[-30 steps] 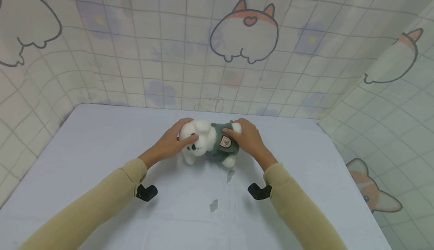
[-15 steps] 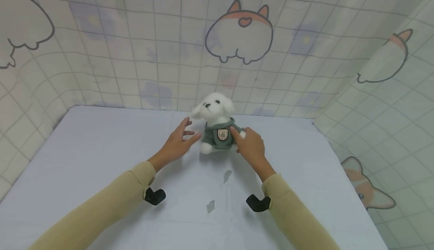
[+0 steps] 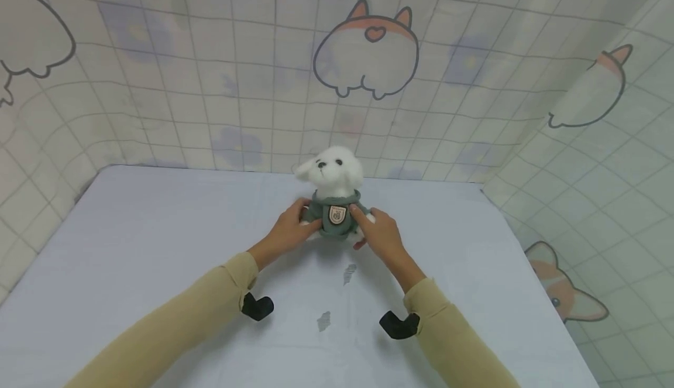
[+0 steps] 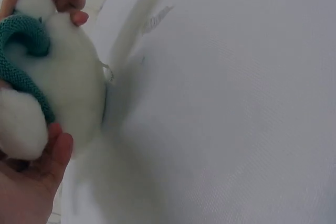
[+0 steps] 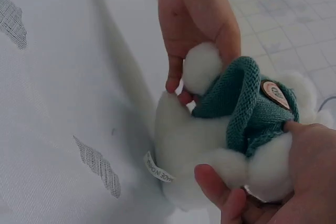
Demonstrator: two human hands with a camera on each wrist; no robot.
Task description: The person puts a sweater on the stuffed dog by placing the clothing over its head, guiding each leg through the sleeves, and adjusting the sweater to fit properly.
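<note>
A white plush dog (image 3: 337, 178) in a green knitted sweater (image 3: 318, 208) sits upright near the back edge of the table, facing me. The sweater's chest carries a shield-shaped badge (image 3: 337, 215). My left hand (image 3: 289, 228) grips the dog's side at one front paw, thumb in front. On the other side my right hand (image 3: 383, 234) holds the body by the other paw, thumb on the sweater. In the right wrist view a white label (image 5: 157, 169) sticks out from the dog's rounded lower body. The sweater's hem (image 4: 23, 80) is rolled up in the left wrist view.
The table (image 3: 210, 329) has a white cover with two small grey patches, one being the nearer patch (image 3: 323, 320). Behind it hangs a gridded curtain (image 3: 231, 101) with corgi drawings; it also closes off both sides. Black wrist mounts (image 3: 399, 325) stick out below the sleeves.
The dog has gone from lying on its side to upright. My left hand left its head, opened beside it, then took hold of its side. The right hand kept its hold.
</note>
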